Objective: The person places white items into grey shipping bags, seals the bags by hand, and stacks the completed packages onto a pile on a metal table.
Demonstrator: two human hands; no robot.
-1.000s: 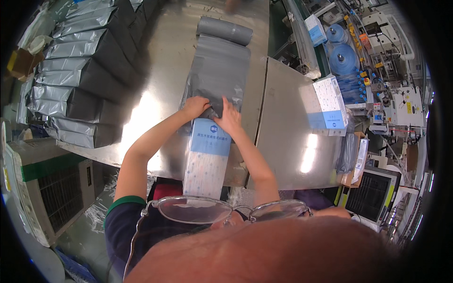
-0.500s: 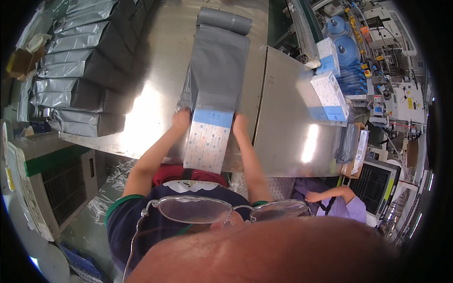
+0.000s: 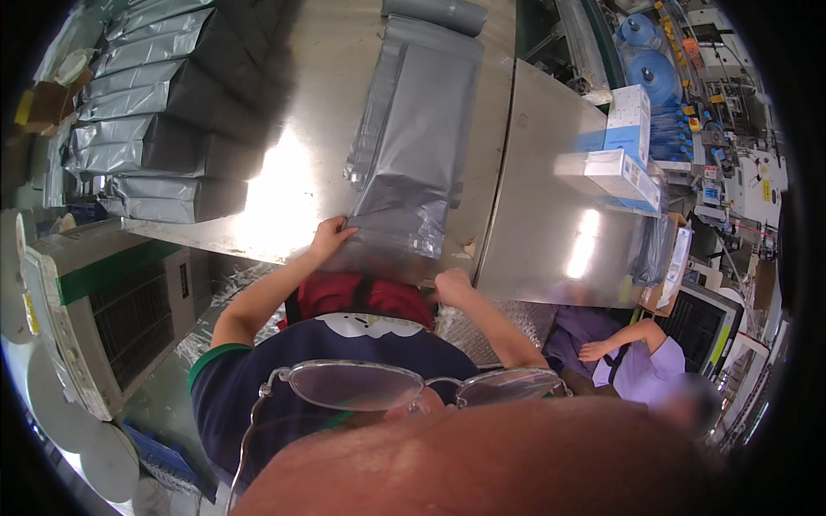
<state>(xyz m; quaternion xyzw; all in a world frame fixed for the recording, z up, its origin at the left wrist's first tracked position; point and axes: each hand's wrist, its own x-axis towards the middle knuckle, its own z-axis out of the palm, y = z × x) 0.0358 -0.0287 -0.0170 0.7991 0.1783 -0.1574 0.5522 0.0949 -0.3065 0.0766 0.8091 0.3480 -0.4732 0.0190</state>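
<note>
A grey plastic bag lies flat on the metal table, its open-looking near end toward me. It is raised and creased in the middle, and the patterned box is out of sight. My left hand pinches the bag's near left corner between thumb and fingers. My right hand is curled by the table's front edge, just below the bag's near right corner and apart from it. What its fingers hold, if anything, is too small to make out. Beyond the bag lies a grey roll of bags.
Full grey bags stand in a row at the left. White and blue boxes sit on the right-hand table. A co-worker in a purple top is at the lower right. A grey machine with a green band stands at lower left.
The patterned box has gone from view, with the grey bag now over that spot. My right hand has moved off the bag's side toward me; my left hand has shifted to its near corner.
</note>
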